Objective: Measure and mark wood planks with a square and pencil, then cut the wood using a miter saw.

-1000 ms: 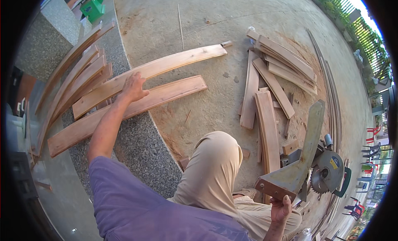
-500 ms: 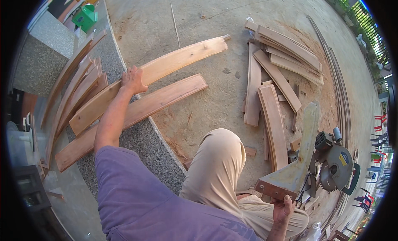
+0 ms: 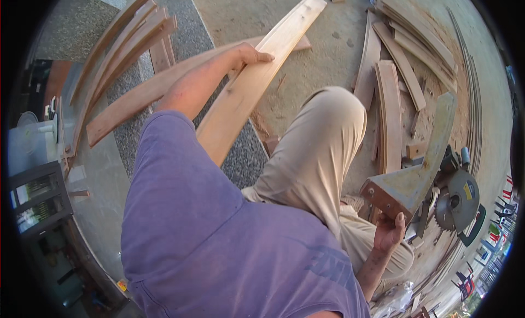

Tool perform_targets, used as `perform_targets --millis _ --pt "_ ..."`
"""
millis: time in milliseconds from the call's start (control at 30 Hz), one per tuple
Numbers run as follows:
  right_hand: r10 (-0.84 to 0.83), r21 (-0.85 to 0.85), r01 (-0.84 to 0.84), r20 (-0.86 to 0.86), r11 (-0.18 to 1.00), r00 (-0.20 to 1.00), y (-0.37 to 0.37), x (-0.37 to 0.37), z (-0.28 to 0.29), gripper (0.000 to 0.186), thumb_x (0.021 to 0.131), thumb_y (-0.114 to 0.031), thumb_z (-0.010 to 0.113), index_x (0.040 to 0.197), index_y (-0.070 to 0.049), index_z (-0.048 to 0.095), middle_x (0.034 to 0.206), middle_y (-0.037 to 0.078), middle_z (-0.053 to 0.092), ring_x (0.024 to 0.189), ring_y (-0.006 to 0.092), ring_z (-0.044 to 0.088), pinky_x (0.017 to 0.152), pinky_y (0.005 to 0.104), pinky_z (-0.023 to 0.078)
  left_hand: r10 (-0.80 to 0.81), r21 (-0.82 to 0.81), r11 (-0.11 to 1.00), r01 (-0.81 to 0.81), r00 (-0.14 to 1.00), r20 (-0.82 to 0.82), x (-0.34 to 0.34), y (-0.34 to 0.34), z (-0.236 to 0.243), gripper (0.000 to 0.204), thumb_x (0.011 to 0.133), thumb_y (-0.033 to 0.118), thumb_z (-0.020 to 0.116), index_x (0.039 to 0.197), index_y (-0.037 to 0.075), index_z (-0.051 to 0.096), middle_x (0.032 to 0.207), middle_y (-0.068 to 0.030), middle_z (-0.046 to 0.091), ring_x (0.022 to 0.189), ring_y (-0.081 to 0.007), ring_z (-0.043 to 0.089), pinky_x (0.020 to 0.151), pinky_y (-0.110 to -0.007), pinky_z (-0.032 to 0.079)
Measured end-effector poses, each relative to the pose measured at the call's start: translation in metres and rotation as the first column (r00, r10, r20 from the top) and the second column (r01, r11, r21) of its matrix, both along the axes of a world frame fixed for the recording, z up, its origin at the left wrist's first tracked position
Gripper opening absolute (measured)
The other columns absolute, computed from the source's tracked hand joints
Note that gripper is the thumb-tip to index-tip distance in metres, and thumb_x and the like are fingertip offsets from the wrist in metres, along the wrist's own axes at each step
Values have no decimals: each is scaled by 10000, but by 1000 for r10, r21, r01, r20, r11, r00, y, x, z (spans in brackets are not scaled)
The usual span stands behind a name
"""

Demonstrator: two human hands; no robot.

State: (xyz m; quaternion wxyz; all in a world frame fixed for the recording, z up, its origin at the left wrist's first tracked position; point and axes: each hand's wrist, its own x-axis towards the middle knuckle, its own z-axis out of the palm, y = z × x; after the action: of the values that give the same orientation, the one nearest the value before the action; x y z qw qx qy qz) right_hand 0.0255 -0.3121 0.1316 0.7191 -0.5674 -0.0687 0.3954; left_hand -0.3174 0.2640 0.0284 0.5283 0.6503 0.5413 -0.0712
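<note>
My left hand [image 3: 247,55] grips the edge of a pale, gently curved wooden plank [image 3: 240,102], its thumb lying over the top face. The plank slants from beside my left sleeve up toward the far floor. Another curved, redder plank [image 3: 136,99] lies partly under it across the grey speckled ledge. Low on the right, my right hand [image 3: 390,234] is closed on the wooden stock of a large try square [image 3: 407,181] with a broad, worn metal blade. A circular saw [image 3: 458,200] with a toothed blade sits just right of the square.
Several curved boards [image 3: 117,47] lean at the far left on the ledge [image 3: 188,30]. A heap of cut boards [image 3: 410,39] covers the floor ahead right. Long thin strips [image 3: 474,99] run along the right. My bent knee [image 3: 333,113] rises between the hands.
My left hand has brought the pale plank nearer and to the right, turning it steeper, off the redder plank's side and across it. The right hand still holds the square. My view has shifted.
</note>
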Motion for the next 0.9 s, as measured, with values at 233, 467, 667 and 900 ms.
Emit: perform_targets --millis 233,467,667,900 --pt "-42 24 42 28 999 999 -40 -15 13 373 997 -241 665 1280 1 638 1066 155 755 828 266 738 702 398 610 405 -708 704 -46 845 348 -31 -143 -1 446 928 301 753 1252 13 648 1115 -110 753 935 -195 759 790 -345 638" --pt "4 98 -1 -33 995 999 -65 -26 1 315 1029 -252 646 1245 -24 677 1047 152 777 824 246 753 708 395 607 466 -624 773 -114 770 436 -47 -188 20 448 943 170 688 1302 -78 588 1113 -226 744 886 -285 785 822 -404 660" --pt "-81 113 71 84 991 993 -77 -27 23 313 1030 -242 642 1264 -36 663 1067 147 774 826 250 754 714 409 605 597 -756 652 54 579 556 26 -146 31 470 1005 203 625 1349 -106 537 1158 -257 725 965 -326 770 855 -436 655" --pt "-297 205 262 163 943 941 -130 -45 53 359 1037 -242 622 1312 -11 621 1101 160 763 851 253 750 729 415 601 730 -838 544 23 480 487 159 -219 11 370 1048 242 604 1337 11 584 1265 -152 695 1148 -302 692 1052 -460 561"
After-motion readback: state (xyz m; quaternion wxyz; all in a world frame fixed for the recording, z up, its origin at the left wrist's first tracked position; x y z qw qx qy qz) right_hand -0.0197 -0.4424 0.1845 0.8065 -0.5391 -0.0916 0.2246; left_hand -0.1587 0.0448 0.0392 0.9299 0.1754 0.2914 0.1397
